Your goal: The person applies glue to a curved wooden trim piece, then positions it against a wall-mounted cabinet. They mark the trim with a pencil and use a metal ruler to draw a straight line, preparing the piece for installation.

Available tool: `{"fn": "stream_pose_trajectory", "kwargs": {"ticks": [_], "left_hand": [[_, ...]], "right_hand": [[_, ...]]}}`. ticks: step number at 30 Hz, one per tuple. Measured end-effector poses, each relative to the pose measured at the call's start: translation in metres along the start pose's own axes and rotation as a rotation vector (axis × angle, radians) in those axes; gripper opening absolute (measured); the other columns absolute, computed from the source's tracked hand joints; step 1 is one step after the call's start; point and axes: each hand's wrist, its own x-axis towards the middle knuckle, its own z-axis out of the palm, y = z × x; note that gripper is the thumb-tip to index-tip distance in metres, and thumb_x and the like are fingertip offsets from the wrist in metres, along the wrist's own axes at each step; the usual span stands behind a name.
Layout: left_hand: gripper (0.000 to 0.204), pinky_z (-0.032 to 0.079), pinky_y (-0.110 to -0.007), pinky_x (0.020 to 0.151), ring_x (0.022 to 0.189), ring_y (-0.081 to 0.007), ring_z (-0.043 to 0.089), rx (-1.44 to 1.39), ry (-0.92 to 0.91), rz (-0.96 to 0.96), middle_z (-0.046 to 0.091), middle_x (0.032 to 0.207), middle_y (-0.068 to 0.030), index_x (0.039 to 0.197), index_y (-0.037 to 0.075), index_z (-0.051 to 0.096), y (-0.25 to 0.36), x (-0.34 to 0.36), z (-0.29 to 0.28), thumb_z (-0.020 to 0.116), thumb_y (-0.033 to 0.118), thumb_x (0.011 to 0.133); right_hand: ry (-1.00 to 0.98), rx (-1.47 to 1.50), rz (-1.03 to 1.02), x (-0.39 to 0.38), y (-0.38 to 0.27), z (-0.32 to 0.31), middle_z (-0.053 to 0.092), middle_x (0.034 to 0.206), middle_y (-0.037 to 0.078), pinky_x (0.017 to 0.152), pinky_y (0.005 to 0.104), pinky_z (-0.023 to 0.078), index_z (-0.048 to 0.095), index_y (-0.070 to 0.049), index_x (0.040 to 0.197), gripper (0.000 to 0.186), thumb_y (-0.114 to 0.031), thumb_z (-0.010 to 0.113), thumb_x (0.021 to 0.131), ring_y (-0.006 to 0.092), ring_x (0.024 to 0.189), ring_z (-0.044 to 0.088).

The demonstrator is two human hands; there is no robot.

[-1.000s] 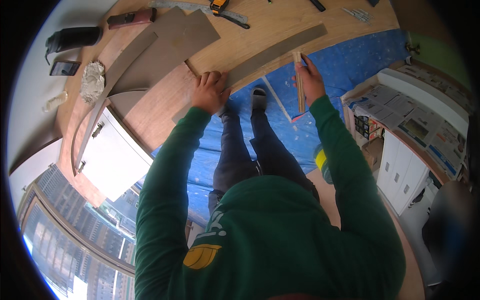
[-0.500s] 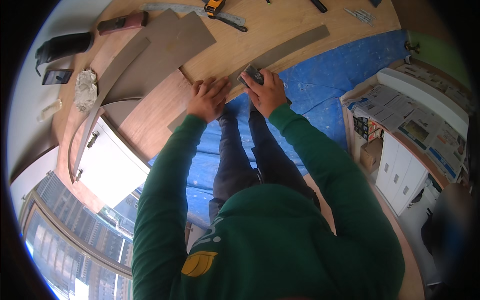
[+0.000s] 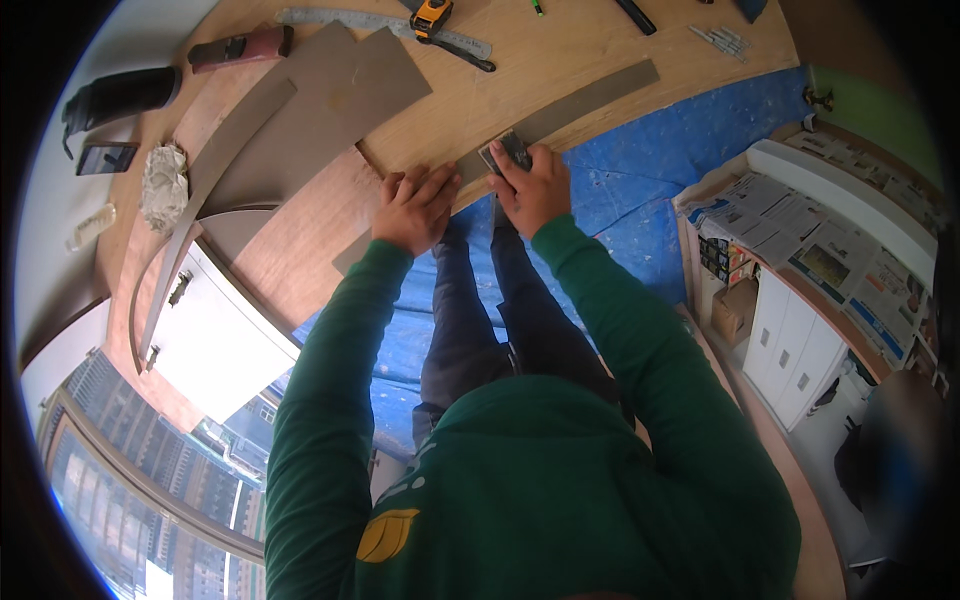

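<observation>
A long grey-brown strip (image 3: 590,95) lies along the near edge of the wooden worktop, partly covered by both hands. My left hand (image 3: 414,208) rests on the strip with fingers stretched out, pressing it down. A dark block with a pale worn edge, like a sanding block (image 3: 514,149), is gripped in my right hand (image 3: 536,188), fingers and thumb wrapped around it. The block sits on the strip just right of my left hand; its underside is hidden.
Grey-brown sheets (image 3: 330,110) and a curved strip (image 3: 240,130) lie at the left, beside a crumpled white cloth (image 3: 164,188). A tape measure (image 3: 432,18) and steel ruler (image 3: 345,19) are at the back. Blue sheeting (image 3: 640,150) covers the floor; a newspaper-topped cabinet (image 3: 820,240) stands right.
My right hand and the block have shifted very slightly along the strip. My left hand stays pressed on it. The whole view has tilted a little.
</observation>
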Motion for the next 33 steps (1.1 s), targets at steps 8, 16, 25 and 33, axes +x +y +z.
{"fn": "stream_pose_trajectory", "kwargs": {"ticks": [8, 16, 25, 33], "left_hand": [[0.040, 0.045, -0.047, 0.104, 0.124, -0.0251, 0.057, -0.006, -0.005, 0.007, 0.063, 0.142, 0.0044, 0.127, 0.019, 0.074, -0.001, 0.003, -0.001, 0.074, 0.019, 0.087], [0.041, 0.045, -0.048, 0.105, 0.125, -0.0252, 0.057, -0.011, 0.001, -0.007, 0.063, 0.142, 0.0045, 0.127, 0.019, 0.074, -0.002, 0.000, 0.000, 0.075, 0.019, 0.086], [0.040, 0.044, -0.047, 0.105, 0.125, -0.0254, 0.057, -0.015, -0.016, -0.022, 0.063, 0.141, 0.0041, 0.126, 0.019, 0.074, -0.001, 0.000, -0.003, 0.075, 0.018, 0.086], [0.042, 0.045, -0.048, 0.106, 0.127, -0.0252, 0.057, -0.018, -0.008, 0.006, 0.063, 0.143, 0.0033, 0.126, 0.018, 0.074, 0.003, 0.000, -0.003, 0.076, 0.017, 0.084]], "right_hand": [[0.229, -0.112, 0.318, 0.056, 0.101, -0.024, 0.055, 0.105, 0.021, 0.086, 0.0495, 0.051, 0.069, -0.029, 0.139, 0.051, -0.033, 0.080, 0.090, 0.0397, 0.098, 0.057], [0.191, -0.178, 0.144, 0.055, 0.086, -0.029, 0.057, 0.102, 0.021, 0.085, 0.0476, 0.052, 0.072, -0.029, 0.137, 0.048, -0.035, 0.081, 0.090, 0.0385, 0.096, 0.058], [0.053, -0.010, 0.039, -0.002, -0.006, -0.002, 0.056, 0.109, 0.020, 0.081, 0.0456, 0.051, 0.070, -0.028, 0.139, 0.048, -0.028, 0.078, 0.092, 0.0365, 0.091, 0.057], [0.194, -0.207, 0.495, 0.079, 0.186, -0.064, 0.056, 0.112, 0.019, 0.087, 0.0464, 0.053, 0.070, -0.027, 0.139, 0.047, -0.039, 0.077, 0.094, 0.0379, 0.101, 0.056]]}}
